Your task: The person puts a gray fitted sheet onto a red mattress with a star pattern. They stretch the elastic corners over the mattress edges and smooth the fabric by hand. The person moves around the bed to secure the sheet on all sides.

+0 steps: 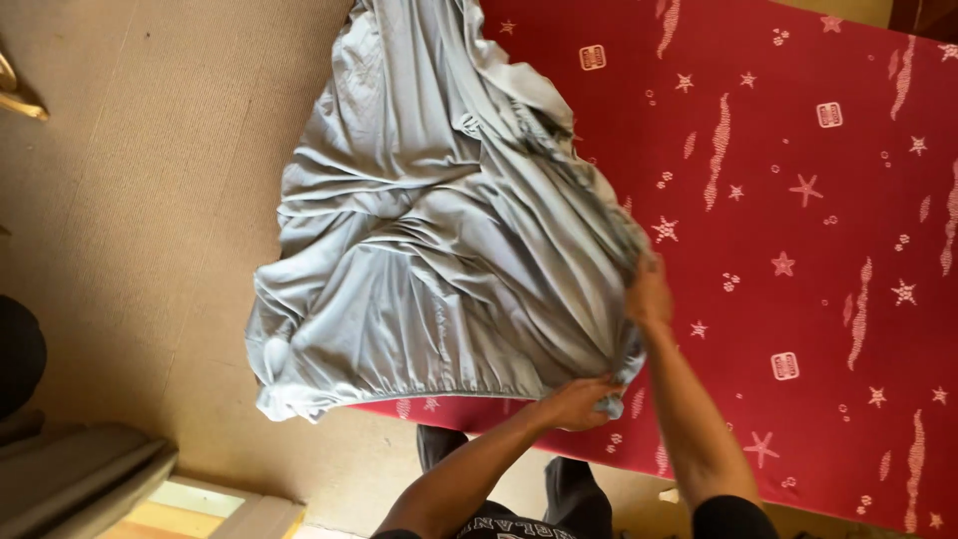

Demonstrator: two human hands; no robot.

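The grey fitted sheet point(429, 260) is gripped at its gathered edge by the closed left hand point(577, 402) and closed right hand point(649, 294), bunched over the red mattress point(798, 250) corner.

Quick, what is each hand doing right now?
Left hand: closed on the elastic hem of the grey sheet.
Right hand: closed, gripping the sheet's gathered edge over the red mattress.

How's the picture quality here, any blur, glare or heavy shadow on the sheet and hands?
Head view: soft daylight, no glare; the grey sheet shows gentle shadows in its folds; the left hand and right hand look slightly soft, as does the red mattress; the left edge is dim.
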